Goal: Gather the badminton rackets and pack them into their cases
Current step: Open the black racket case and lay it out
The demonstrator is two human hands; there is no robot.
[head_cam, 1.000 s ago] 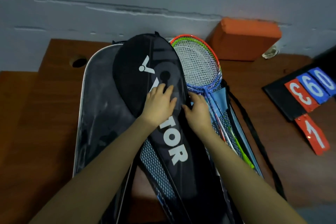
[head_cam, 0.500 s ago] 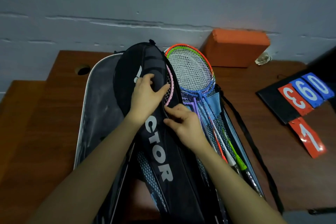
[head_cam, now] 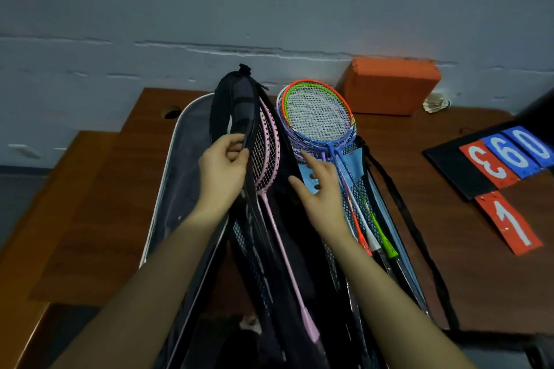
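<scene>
A large racket bag (head_cam: 177, 165) lies open on the wooden table (head_cam: 99, 201). My left hand (head_cam: 221, 171) pinches the edge of a black racket cover (head_cam: 230, 105) and lifts its flap upright. A pink racket (head_cam: 266, 153) shows inside the opened cover. Right of it a stack of rackets (head_cam: 317, 117) with orange, green, purple and blue frames lies in the bag. My right hand (head_cam: 320, 189) hovers over the stack's shafts with fingers spread, holding nothing.
An orange foam block (head_cam: 389, 84) and a shuttlecock (head_cam: 434, 103) sit by the wall at the back right. A black score flip board (head_cam: 491, 165) with red and blue number cards lies at the right. A black strap (head_cam: 413, 219) trails beside the bag.
My left hand lifted the black cover's flap from flat to upright, exposing the pink racket. My right hand left the cover's edge and opened over the racket stack.
</scene>
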